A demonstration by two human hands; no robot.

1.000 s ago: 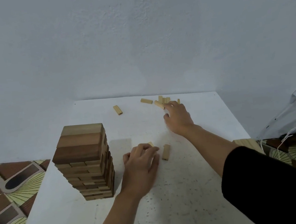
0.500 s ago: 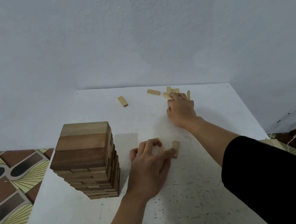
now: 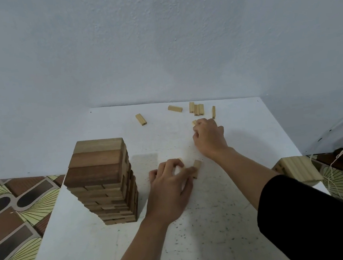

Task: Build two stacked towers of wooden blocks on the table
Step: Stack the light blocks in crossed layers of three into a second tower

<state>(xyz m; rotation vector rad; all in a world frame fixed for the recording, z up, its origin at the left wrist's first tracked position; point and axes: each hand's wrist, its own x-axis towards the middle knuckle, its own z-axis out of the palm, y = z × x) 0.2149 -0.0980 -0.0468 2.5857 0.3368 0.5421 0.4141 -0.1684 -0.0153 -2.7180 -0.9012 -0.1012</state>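
Though only half done: one tower (image 3: pixel 102 182) complete on surface (image 3: pixel 198 242), second barely begun; left hand (image 3: pixel 169 184), just right of tower, curled round small blocks (image 3: pixel 197 166); right hand (image 3: pixel 209 136), farther right, pinching one block (image 3: pixel 194 122); loose blocks (image 3: pixel 197 109) beyond, unstacked.

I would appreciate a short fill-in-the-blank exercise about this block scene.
The tower stands to the ____ of the left hand, which holds small blocks.
Its top layer shows ____ blocks side by side.
The right hand grips a pale block near the ____ edge of the table.
Missing: left; three; far.
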